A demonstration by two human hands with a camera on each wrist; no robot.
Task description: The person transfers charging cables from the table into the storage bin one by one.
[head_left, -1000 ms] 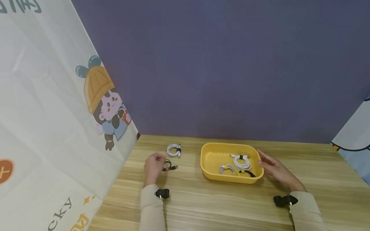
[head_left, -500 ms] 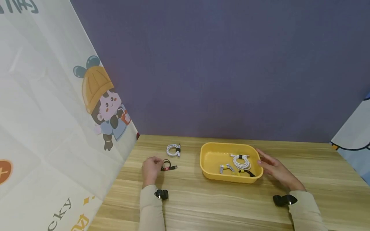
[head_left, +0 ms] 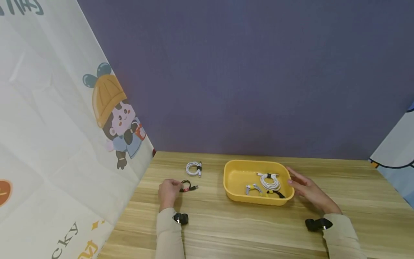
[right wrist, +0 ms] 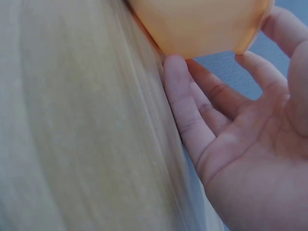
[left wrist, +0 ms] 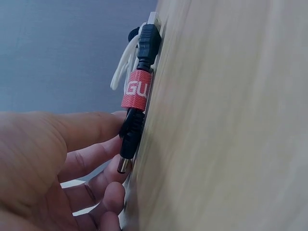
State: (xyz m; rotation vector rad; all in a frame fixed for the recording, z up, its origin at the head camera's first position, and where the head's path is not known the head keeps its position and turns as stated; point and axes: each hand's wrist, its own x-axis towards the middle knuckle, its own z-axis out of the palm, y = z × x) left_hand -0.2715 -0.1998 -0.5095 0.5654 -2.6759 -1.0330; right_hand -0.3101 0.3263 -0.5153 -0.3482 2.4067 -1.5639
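Note:
My left hand (head_left: 169, 192) is at the left of the table, its thumb and fingertips pinching the left end of a black USB cable (left wrist: 132, 130). This small coil has a red strap (left wrist: 138, 90) with white letters round it, and its barrel plug (left wrist: 126, 164) points down toward my fingers. On the other side, my right hand (head_left: 310, 190) holds the right end of a yellow plastic basket (head_left: 239, 198), thumb at the rim and fingers against the outer wall. In the basket lie a white coiled cable (head_left: 271, 183), a grey cable (head_left: 253, 189) and a black cable with a yellow strap (head_left: 276, 193).
Another white coiled cable (head_left: 193, 168) with a black strap lies behind the black USB cable. The wooden table (head_left: 226, 226) ends at a dark blue panel (head_left: 242, 79), and a white printed sheet (head_left: 48, 126) stands along the left.
My left hand has shifted slightly left and lowered to the end of the black USB cable. My right hand and the basket have stayed put.

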